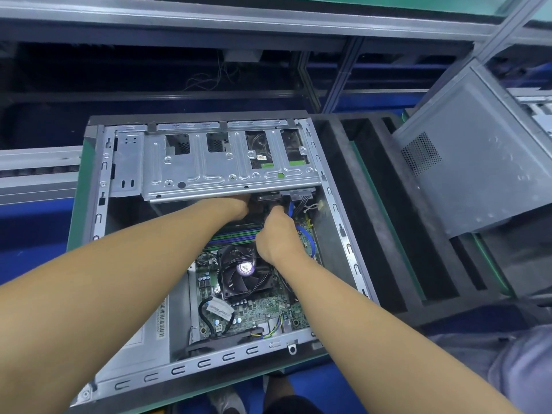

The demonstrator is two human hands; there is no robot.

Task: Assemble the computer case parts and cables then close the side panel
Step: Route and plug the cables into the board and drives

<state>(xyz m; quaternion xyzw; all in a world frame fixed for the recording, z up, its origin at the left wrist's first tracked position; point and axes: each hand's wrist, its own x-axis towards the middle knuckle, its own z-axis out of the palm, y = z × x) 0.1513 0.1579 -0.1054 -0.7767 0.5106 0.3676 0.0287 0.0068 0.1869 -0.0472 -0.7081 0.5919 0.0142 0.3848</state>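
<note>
Cable step: my right hand point(277, 234) had fingers clamped on the blue SATA cable point(310, 242) under the drive cage point(209, 171), 12 o'clock inside the computer case point(209, 361). Left hand point(236, 206) fingers were hidden, couldn't tell. Next: seat the plug squarely. Side panel point(478, 174) sat off at 2 o'clock.

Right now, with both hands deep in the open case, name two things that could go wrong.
1. The left hand reaches under the drive cage, fingers hidden: its metal edge could scrape them.
2. The right hand works beside the blue cable; a tug might strain its plug.
</note>
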